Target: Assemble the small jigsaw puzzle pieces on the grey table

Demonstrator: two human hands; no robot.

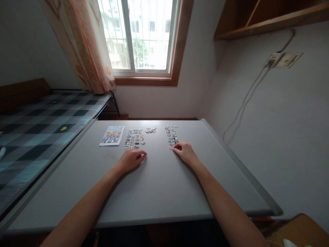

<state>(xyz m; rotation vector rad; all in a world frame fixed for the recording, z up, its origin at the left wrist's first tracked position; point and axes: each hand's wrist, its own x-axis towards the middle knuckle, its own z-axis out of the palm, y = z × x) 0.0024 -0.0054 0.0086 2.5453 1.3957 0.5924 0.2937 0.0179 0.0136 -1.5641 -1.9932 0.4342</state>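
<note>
Small jigsaw puzzle pieces lie in groups on the grey-white table [156, 192]. Just below the left group of puzzle pieces [134, 137] rests my left hand [131, 160], its fingers curled and the thumb and fingertips together; whether anything is between them is too small to see. My right hand [186, 153] is at the near end of the right column of puzzle pieces [170, 134]. Its thumb and forefinger pinch at the edge of a puzzle piece [171, 148]. A small cluster of pieces [150, 130] sits between the two groups, farther back.
A colourful printed picture sheet [112, 136] lies left of the pieces. Beyond the table's left edge stands a bed with a checked cover [69, 113]. A wall with a cable [240, 109] runs along the right. A window [149, 37] and curtain [84, 44] are ahead.
</note>
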